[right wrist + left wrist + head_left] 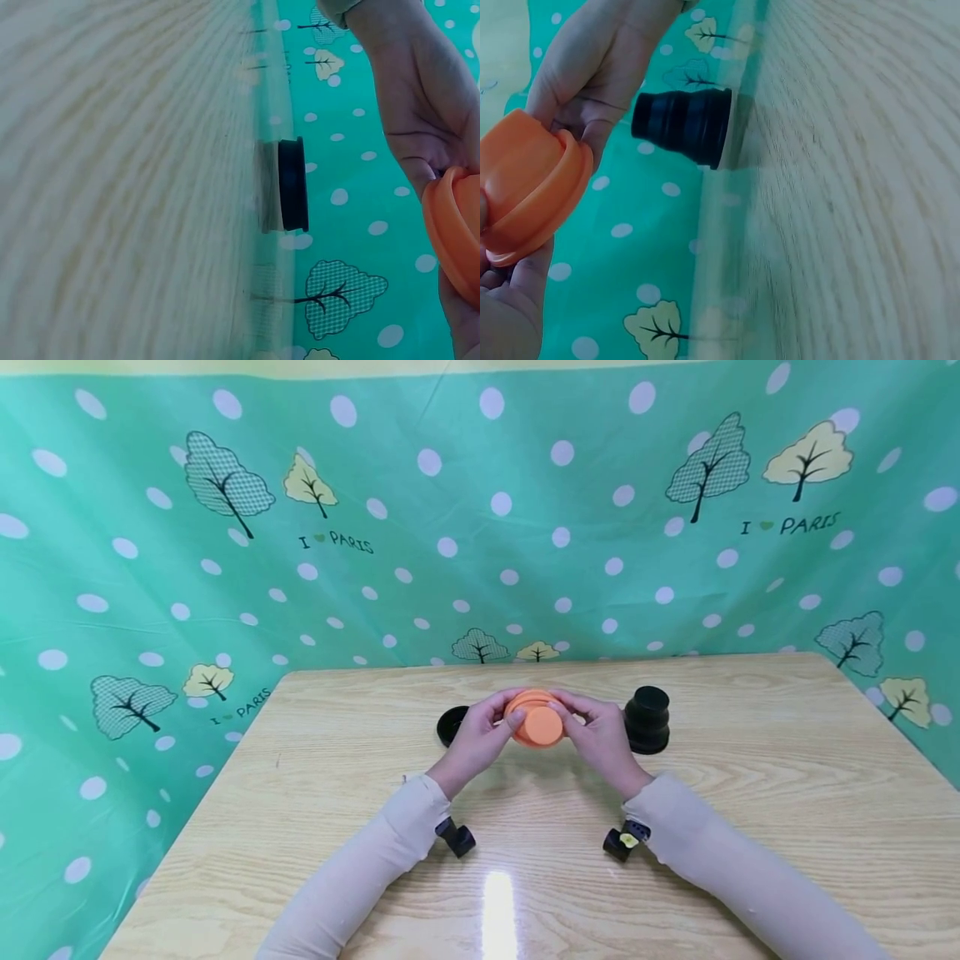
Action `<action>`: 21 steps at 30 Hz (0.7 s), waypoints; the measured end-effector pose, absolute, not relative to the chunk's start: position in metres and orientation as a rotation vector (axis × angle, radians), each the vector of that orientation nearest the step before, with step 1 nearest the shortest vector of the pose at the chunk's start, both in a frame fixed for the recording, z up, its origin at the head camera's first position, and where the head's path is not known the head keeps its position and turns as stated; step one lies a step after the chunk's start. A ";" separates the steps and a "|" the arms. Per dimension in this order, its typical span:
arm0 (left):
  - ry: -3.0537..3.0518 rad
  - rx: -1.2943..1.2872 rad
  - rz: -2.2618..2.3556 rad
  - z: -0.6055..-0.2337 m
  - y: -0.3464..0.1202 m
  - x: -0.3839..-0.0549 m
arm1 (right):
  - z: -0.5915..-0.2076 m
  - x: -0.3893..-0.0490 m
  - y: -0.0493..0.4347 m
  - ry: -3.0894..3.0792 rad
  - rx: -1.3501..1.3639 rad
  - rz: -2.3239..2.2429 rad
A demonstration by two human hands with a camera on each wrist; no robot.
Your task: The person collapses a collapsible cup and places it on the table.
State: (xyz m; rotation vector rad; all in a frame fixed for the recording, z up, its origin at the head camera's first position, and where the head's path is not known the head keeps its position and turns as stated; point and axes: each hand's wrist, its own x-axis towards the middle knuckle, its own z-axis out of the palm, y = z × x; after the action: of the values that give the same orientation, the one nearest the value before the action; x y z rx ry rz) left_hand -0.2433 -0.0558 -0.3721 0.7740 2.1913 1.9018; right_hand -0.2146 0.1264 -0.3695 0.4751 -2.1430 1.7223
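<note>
An orange collapsible cup [543, 727], partly folded into stepped rings, is held up over the table with its small round base toward the head camera. My left hand [478, 735] grips its left side, thumb on the near face. On the opposite side my right hand [604, 742] pinches the rim the same way. In the left wrist view the cup [525, 187] shows side-on, its wide rim facing the table. Behind my right hand stands a black stepped cup [648, 718], wide end down. A low black round piece [452, 724] lies beyond my left hand, partly covered by it.
The wooden table [360, 710] reaches back to a green dotted curtain [420, 510] printed with trees. Black wrist-worn cameras hang below both sleeves, the left camera [459, 839] and the right camera [619, 843] close above the tabletop.
</note>
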 end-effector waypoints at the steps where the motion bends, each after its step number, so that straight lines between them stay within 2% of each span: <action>1: 2.208 0.768 1.892 -0.369 -0.056 -0.241 | -0.370 -0.215 0.126 -2.141 0.479 1.725; 10: 2.261 0.692 1.936 -0.364 -0.056 -0.238 | -0.368 -0.212 0.128 -2.223 0.438 1.701; 15: 2.267 0.567 2.015 -0.366 -0.056 -0.241 | -0.383 -0.223 0.135 -2.247 0.419 1.911; 21: 2.288 0.596 1.964 -0.377 -0.059 -0.251 | -0.395 -0.233 0.139 -2.358 0.444 2.006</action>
State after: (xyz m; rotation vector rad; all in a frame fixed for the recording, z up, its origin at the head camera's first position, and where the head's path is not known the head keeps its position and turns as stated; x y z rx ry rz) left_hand -0.2508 -0.0587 -0.3772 0.5964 2.2882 1.9635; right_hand -0.2334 0.1393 -0.3948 0.4439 -2.3584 2.0062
